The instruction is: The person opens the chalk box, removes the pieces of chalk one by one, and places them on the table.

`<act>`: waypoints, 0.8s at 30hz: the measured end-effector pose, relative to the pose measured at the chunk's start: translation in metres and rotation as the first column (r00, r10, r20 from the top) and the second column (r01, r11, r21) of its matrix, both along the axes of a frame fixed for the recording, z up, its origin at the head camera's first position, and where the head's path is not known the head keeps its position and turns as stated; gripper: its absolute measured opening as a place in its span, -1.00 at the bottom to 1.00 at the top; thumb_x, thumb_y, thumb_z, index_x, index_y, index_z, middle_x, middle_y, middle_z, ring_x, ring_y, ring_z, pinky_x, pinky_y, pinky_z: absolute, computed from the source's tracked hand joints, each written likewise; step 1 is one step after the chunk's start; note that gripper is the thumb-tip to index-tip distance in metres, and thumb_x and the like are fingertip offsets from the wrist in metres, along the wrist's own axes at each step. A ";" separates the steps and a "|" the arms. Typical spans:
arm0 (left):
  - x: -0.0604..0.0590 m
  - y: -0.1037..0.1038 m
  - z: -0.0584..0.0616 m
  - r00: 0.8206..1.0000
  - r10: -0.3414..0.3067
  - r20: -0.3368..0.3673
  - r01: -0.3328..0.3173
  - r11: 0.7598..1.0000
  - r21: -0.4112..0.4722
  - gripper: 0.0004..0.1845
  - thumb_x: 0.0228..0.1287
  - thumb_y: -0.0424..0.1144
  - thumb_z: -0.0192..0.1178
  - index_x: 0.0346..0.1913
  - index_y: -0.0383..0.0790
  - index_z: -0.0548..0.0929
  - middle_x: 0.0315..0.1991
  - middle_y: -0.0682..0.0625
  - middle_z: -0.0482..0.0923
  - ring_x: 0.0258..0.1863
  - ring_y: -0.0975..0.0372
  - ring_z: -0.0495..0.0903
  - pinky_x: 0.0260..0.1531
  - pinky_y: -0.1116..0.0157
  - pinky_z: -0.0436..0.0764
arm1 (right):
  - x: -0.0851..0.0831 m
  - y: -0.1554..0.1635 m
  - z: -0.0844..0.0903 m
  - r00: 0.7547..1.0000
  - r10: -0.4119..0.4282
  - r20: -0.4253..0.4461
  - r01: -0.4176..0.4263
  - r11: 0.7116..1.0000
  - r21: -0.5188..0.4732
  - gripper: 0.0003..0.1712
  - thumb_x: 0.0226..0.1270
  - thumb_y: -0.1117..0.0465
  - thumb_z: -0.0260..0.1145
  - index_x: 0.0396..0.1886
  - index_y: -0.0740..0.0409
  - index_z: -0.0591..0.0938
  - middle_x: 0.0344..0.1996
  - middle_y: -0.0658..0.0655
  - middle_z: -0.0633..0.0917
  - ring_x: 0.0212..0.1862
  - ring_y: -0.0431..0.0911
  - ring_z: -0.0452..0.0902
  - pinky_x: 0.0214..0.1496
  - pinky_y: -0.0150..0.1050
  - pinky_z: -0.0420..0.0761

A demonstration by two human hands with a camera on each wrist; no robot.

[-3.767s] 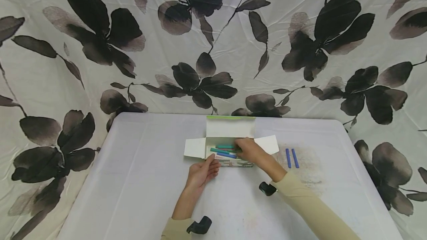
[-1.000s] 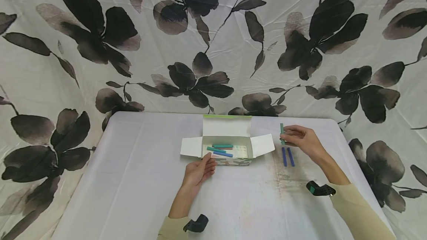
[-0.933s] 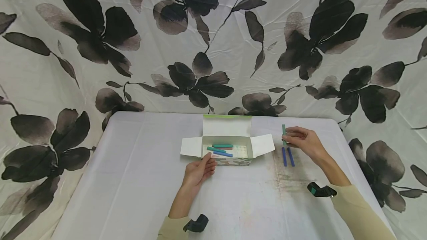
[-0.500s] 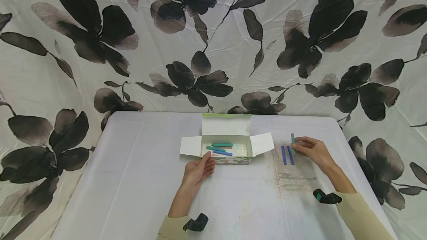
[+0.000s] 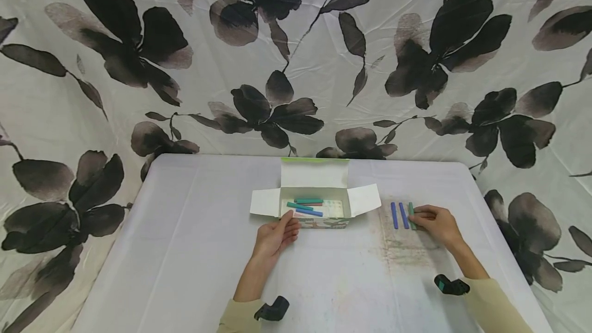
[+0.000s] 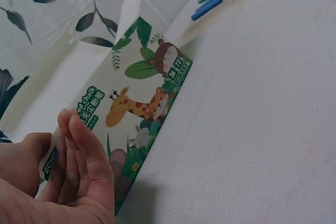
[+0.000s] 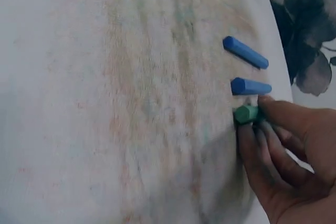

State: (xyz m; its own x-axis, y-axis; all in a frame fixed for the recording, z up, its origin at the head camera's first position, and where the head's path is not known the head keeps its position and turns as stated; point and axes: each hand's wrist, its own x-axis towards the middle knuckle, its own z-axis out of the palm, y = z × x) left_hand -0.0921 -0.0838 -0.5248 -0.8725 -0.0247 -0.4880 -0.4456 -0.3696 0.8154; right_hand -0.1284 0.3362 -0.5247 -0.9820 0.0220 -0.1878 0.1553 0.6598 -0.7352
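Observation:
My right hand point(image 5: 437, 223) pinches a green chalk stick point(image 5: 411, 215) between thumb and fingers, down at the table. Just left of it, two blue chalk sticks point(image 7: 245, 52) lie side by side on the cloth, nearly parallel to the green one. My left hand point(image 5: 274, 240) grips the near wall of an open chalk box point(image 5: 324, 224), thumb over the rim and fingers against the printed front. Printed animals cover that chalk box front point(image 6: 136, 108) in the left wrist view. Inside lie several sticks, among them green chalk point(image 5: 309, 201) and blue chalk point(image 5: 309, 213).
The white-covered table point(image 5: 185, 251) has coloured dust smudges point(image 7: 152, 77) near the blue sticks. The box's side flaps point(image 5: 364, 199) spread outward and its lid point(image 5: 314, 172) stands up behind. A flower-printed curtain point(image 5: 277, 55) hangs at the table's far edge.
My right hand has taken a green chalk stick from the box, carried it right, and lowered it beside the two blue sticks. The left hand has stayed at the box.

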 end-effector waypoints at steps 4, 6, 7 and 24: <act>0.000 0.000 0.001 1.000 -0.003 0.006 0.003 1.000 0.004 -0.49 0.45 -0.04 0.32 0.01 -0.55 0.66 -0.31 -0.05 0.77 -0.33 0.31 0.72 -0.28 0.47 0.73 | 0.000 -0.005 0.002 0.998 0.022 -0.053 -0.018 0.998 0.064 -0.60 0.38 0.21 0.47 0.02 0.46 0.67 -0.24 0.30 0.78 -0.23 -0.02 0.72 -0.19 -0.19 0.72; 0.000 0.000 0.001 1.000 -0.006 0.009 0.006 1.000 0.007 -0.49 0.45 -0.03 0.32 0.02 -0.54 0.66 -0.29 -0.06 0.77 -0.32 0.31 0.72 -0.27 0.47 0.73 | -0.001 -0.006 0.004 0.997 0.031 -0.071 -0.024 0.996 0.086 -0.63 0.40 0.23 0.44 0.00 0.47 0.66 -0.27 0.29 0.78 -0.25 0.02 0.72 -0.24 -0.20 0.70; 0.000 0.000 0.001 1.000 -0.007 0.010 0.007 1.000 0.006 -0.48 0.44 -0.03 0.32 0.02 -0.54 0.66 -0.29 -0.06 0.77 -0.32 0.31 0.72 -0.27 0.47 0.73 | -0.001 -0.007 0.005 0.997 0.032 -0.077 -0.025 0.996 0.087 -0.65 0.41 0.25 0.42 0.00 0.47 0.66 -0.27 0.30 0.77 -0.25 0.04 0.72 -0.26 -0.20 0.71; -0.001 0.000 0.003 1.000 -0.002 0.023 0.002 1.000 0.004 -0.49 0.44 -0.03 0.33 0.02 -0.54 0.67 -0.30 -0.05 0.77 -0.37 0.34 0.70 -0.28 0.47 0.73 | -0.019 -0.015 0.053 0.994 0.000 -0.107 -0.006 0.999 -0.052 -0.55 0.57 0.10 0.28 0.10 0.48 0.60 -0.07 0.45 0.72 -0.16 0.01 0.75 -0.04 -0.11 0.78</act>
State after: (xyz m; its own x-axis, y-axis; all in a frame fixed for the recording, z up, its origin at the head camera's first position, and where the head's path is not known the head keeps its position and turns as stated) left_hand -0.0931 -0.0833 -0.5222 -0.8611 -0.0208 -0.5081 -0.4652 -0.3715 0.8035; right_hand -0.1475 0.3211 -0.4719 -0.9965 0.0117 -0.0825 0.0719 0.6207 -0.7808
